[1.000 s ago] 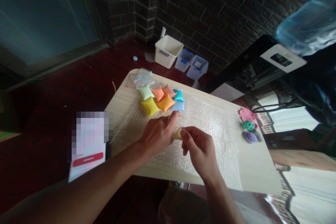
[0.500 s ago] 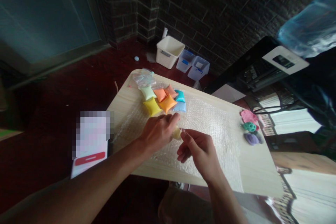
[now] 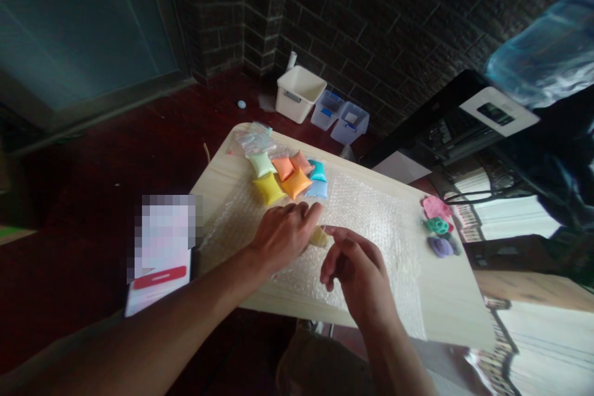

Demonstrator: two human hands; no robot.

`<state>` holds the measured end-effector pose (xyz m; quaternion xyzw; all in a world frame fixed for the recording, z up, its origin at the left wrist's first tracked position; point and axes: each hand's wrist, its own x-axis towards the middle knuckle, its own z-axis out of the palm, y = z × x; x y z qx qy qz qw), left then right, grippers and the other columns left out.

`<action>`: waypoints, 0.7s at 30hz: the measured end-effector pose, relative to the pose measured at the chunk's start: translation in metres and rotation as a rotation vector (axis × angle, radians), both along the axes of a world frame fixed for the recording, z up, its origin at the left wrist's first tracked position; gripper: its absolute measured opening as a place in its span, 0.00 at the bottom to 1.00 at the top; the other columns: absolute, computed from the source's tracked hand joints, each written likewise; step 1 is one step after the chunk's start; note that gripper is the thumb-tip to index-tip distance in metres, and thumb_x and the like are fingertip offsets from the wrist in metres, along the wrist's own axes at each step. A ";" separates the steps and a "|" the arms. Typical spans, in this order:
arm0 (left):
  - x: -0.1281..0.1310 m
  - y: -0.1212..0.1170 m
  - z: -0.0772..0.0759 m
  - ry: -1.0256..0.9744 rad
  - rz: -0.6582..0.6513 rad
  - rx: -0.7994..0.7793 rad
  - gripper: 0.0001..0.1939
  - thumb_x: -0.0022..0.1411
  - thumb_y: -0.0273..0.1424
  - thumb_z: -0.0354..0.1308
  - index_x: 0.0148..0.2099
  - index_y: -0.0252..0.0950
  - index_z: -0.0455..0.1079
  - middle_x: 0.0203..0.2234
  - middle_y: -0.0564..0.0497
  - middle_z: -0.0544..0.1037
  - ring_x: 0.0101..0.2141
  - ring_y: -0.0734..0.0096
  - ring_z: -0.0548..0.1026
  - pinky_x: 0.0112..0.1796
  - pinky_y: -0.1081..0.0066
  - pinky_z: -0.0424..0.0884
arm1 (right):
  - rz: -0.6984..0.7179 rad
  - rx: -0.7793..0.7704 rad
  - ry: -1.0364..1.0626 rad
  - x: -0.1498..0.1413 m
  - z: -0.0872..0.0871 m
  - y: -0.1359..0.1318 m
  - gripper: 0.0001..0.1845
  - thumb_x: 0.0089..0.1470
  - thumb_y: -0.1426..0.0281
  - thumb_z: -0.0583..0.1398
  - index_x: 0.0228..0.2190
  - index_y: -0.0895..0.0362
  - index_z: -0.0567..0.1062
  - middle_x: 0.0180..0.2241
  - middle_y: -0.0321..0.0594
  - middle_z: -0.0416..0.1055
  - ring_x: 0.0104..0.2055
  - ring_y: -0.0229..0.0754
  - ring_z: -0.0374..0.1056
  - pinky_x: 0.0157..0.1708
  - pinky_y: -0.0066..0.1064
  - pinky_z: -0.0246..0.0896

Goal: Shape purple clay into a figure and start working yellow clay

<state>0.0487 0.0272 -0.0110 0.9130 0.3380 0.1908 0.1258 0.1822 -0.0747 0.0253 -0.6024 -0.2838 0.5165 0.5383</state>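
Note:
A small pale yellow clay packet [image 3: 320, 237] sits between my two hands, above the bubble wrap [image 3: 366, 223]. My left hand [image 3: 285, 234] is closed on its left side, the thumb and fingers hiding part of it. My right hand [image 3: 359, 263] has its fingers curled, with the index finger and thumb at the packet's right edge. Just beyond my hands lie several pillow-shaped packets, among them a yellow packet [image 3: 269, 188], an orange packet [image 3: 296, 184], a pale green packet [image 3: 262, 164], a teal packet [image 3: 317, 170] and a light blue packet [image 3: 317, 189].
Clear plastic bags [image 3: 254, 138] lie at the table's far left corner. Pink clay [image 3: 436, 207], green clay [image 3: 437, 226] and purple clay [image 3: 440, 247] pieces are near the right edge. A white bin [image 3: 297, 99] and clear boxes stand on the floor beyond the wooden table [image 3: 457, 297].
My right hand has shifted slightly right and its fingers have changed position at the packet's edge. More of the pale yellow packet shows. My left hand has moved slightly right.

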 end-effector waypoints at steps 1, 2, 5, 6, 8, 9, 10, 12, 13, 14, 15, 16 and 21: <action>0.000 0.000 0.000 -0.015 0.001 -0.006 0.10 0.67 0.22 0.53 0.47 0.35 0.71 0.36 0.43 0.83 0.35 0.57 0.82 0.33 0.63 0.70 | 0.017 -0.013 -0.023 0.000 0.002 -0.001 0.20 0.60 0.56 0.66 0.44 0.58 0.81 0.17 0.34 0.73 0.17 0.37 0.69 0.16 0.25 0.61; -0.001 -0.001 -0.001 -0.037 0.003 -0.009 0.09 0.66 0.23 0.54 0.47 0.35 0.71 0.36 0.43 0.83 0.35 0.57 0.82 0.33 0.64 0.70 | 0.044 -0.031 -0.057 0.001 0.004 -0.002 0.22 0.59 0.55 0.67 0.46 0.59 0.81 0.18 0.35 0.74 0.18 0.37 0.70 0.16 0.25 0.62; -0.003 -0.003 -0.002 -0.095 0.011 0.008 0.08 0.65 0.24 0.56 0.46 0.36 0.70 0.35 0.44 0.83 0.35 0.57 0.82 0.32 0.64 0.69 | 0.140 -0.111 -0.135 0.002 0.010 -0.007 0.31 0.57 0.52 0.69 0.54 0.59 0.76 0.19 0.34 0.76 0.19 0.40 0.72 0.17 0.26 0.64; -0.004 -0.004 -0.002 -0.103 0.007 0.024 0.08 0.65 0.24 0.56 0.46 0.36 0.70 0.35 0.45 0.83 0.35 0.57 0.82 0.31 0.64 0.69 | 0.161 -0.137 -0.137 0.002 0.011 -0.008 0.33 0.57 0.51 0.69 0.55 0.59 0.74 0.19 0.34 0.76 0.18 0.40 0.72 0.16 0.27 0.64; -0.004 -0.006 0.000 -0.105 -0.008 0.068 0.06 0.66 0.24 0.56 0.45 0.36 0.70 0.33 0.46 0.82 0.34 0.58 0.82 0.31 0.64 0.68 | 0.173 -0.156 -0.115 0.002 0.012 -0.011 0.30 0.58 0.50 0.68 0.52 0.59 0.74 0.17 0.32 0.74 0.16 0.40 0.71 0.16 0.27 0.64; -0.004 -0.007 0.002 -0.102 -0.011 0.091 0.05 0.68 0.24 0.55 0.44 0.37 0.70 0.33 0.46 0.82 0.33 0.59 0.81 0.31 0.64 0.68 | 0.173 -0.148 -0.098 0.002 0.012 -0.012 0.26 0.60 0.50 0.67 0.48 0.58 0.76 0.16 0.32 0.74 0.16 0.39 0.70 0.16 0.26 0.64; -0.004 -0.008 0.003 -0.098 -0.013 0.112 0.05 0.69 0.24 0.54 0.43 0.37 0.70 0.32 0.47 0.82 0.32 0.59 0.81 0.30 0.64 0.67 | 0.171 -0.134 -0.080 0.002 0.012 -0.013 0.23 0.61 0.51 0.66 0.43 0.58 0.76 0.16 0.32 0.73 0.16 0.38 0.70 0.17 0.26 0.64; -0.003 -0.010 0.006 -0.088 -0.009 0.138 0.06 0.70 0.23 0.52 0.44 0.37 0.70 0.31 0.47 0.81 0.32 0.60 0.80 0.30 0.65 0.67 | 0.154 -0.099 -0.039 0.001 0.010 -0.013 0.19 0.62 0.53 0.66 0.35 0.57 0.76 0.16 0.33 0.73 0.17 0.36 0.70 0.18 0.25 0.65; -0.003 -0.010 0.007 -0.083 -0.003 0.142 0.06 0.70 0.23 0.52 0.44 0.37 0.70 0.32 0.47 0.81 0.31 0.60 0.80 0.30 0.65 0.67 | 0.134 -0.083 -0.015 0.000 0.009 -0.013 0.19 0.62 0.53 0.66 0.33 0.57 0.76 0.17 0.34 0.73 0.17 0.36 0.70 0.18 0.24 0.64; -0.002 -0.010 0.007 -0.080 0.004 0.142 0.07 0.70 0.23 0.52 0.45 0.36 0.69 0.32 0.46 0.81 0.32 0.59 0.80 0.30 0.64 0.67 | 0.107 -0.071 0.009 -0.001 0.008 -0.013 0.18 0.62 0.54 0.66 0.33 0.57 0.76 0.17 0.34 0.73 0.18 0.36 0.69 0.17 0.24 0.63; -0.002 -0.009 0.007 -0.082 0.007 0.139 0.07 0.69 0.23 0.53 0.46 0.36 0.69 0.33 0.46 0.81 0.32 0.58 0.80 0.31 0.64 0.68 | 0.081 -0.064 0.025 -0.002 0.007 -0.013 0.18 0.62 0.54 0.66 0.34 0.57 0.76 0.17 0.33 0.73 0.18 0.36 0.69 0.16 0.24 0.63; -0.002 -0.008 0.007 -0.090 0.008 0.130 0.07 0.68 0.23 0.55 0.47 0.35 0.69 0.34 0.45 0.81 0.33 0.57 0.80 0.32 0.63 0.69 | 0.063 -0.059 0.032 -0.002 0.006 -0.012 0.17 0.61 0.55 0.66 0.36 0.57 0.77 0.18 0.33 0.73 0.18 0.36 0.69 0.16 0.24 0.62; 0.000 -0.007 0.003 -0.134 -0.011 0.062 0.10 0.66 0.29 0.59 0.49 0.34 0.68 0.39 0.41 0.78 0.38 0.54 0.78 0.35 0.62 0.72 | 0.064 -0.026 -0.051 -0.002 -0.002 -0.004 0.20 0.55 0.57 0.72 0.43 0.55 0.76 0.22 0.31 0.73 0.19 0.36 0.68 0.17 0.25 0.63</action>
